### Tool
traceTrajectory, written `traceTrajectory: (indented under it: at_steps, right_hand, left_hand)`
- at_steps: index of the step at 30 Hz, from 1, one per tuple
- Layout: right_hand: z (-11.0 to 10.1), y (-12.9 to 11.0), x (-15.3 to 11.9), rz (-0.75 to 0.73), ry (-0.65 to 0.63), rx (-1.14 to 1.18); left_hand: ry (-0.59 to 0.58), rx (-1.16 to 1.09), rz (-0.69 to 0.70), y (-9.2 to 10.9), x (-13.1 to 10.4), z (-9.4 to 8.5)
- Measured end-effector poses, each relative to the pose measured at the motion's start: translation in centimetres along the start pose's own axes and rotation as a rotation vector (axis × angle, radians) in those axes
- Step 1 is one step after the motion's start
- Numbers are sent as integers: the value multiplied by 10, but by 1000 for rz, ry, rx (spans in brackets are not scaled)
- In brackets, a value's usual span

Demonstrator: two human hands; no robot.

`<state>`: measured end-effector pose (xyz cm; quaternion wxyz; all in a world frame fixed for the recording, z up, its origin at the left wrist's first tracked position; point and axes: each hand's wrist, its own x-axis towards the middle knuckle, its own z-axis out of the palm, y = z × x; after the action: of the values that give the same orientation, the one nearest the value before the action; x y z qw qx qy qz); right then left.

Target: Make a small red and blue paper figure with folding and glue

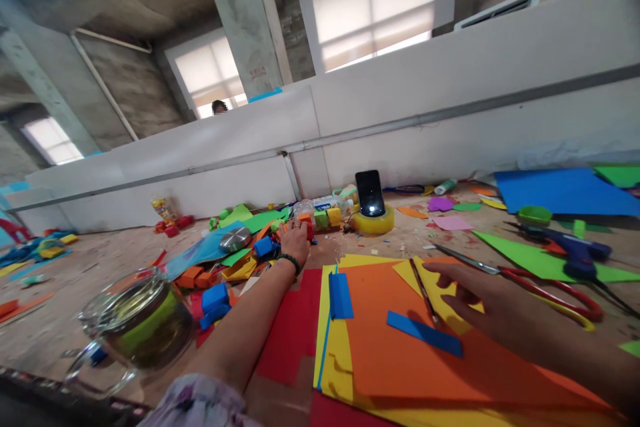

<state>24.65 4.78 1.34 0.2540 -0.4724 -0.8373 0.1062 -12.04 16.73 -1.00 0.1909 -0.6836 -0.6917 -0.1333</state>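
Observation:
My left hand [294, 243] reaches out to the middle of the table, its fingers bent around a small red block [309, 230]. Green [321, 219] and yellow [334, 216] blocks stand in a row just right of it. A blue block [263, 247] lies by the left wrist. Over a stack of orange paper [380, 373] hovers my right hand [465, 287], fingers apart and holding nothing. A thin dark brown stick [423, 288] and a blue paper strip [425, 333] lie on the stack beside it.
A glass teapot [145, 320] stands at the near left. Red-handled scissors [550, 283] and a blue glue gun [575, 250] lie right. A phone [370, 192] leans on a yellow tape roll [375, 221]. A white partition [425, 147] runs behind. Someone's head shows beyond it.

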Motion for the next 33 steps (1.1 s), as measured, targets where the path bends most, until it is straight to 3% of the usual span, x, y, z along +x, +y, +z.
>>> traceTrajectory:
  at_steps: [6,20,33]
  right_hand:
    - [0,1,0,23,-40,-18]
    - [-2,-4,-2,16,6,12]
    - [-2,-3,-2,49,-68,17]
  left_hand:
    - [-17,20,28,0,3,5]
    - [-11,15,21,0,3,8]
    - [38,4,-12,0,1,5]
